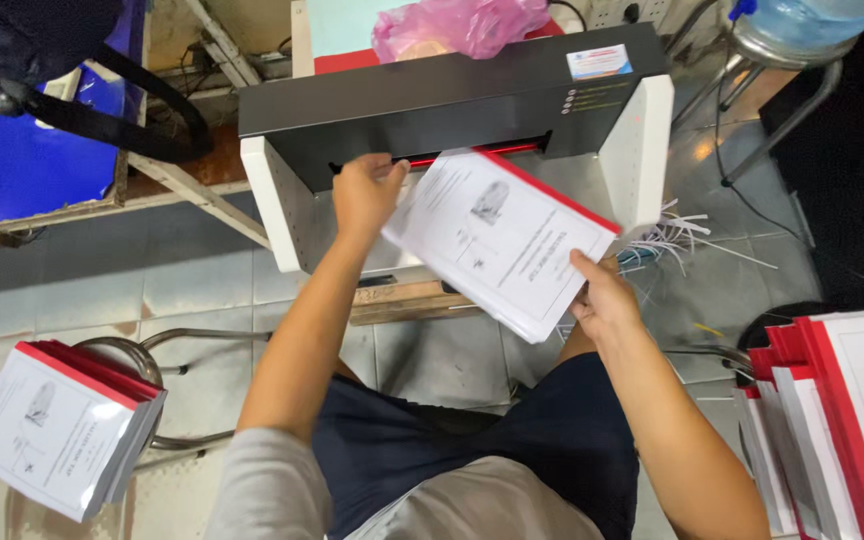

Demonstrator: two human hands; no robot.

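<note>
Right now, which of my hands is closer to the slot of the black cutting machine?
Left. The left hand is right at the machine's slot; the right hand is lower, holding the booklet by its near corner.

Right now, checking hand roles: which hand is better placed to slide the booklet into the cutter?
Right hand: it grips the booklet at its near corner, behind it. Left hand touches its far corner at the cutter.

Bright, even light; soft glare on the pale tiled floor [202, 280]; sharp centre, slight blur and stretching at edges.
</note>
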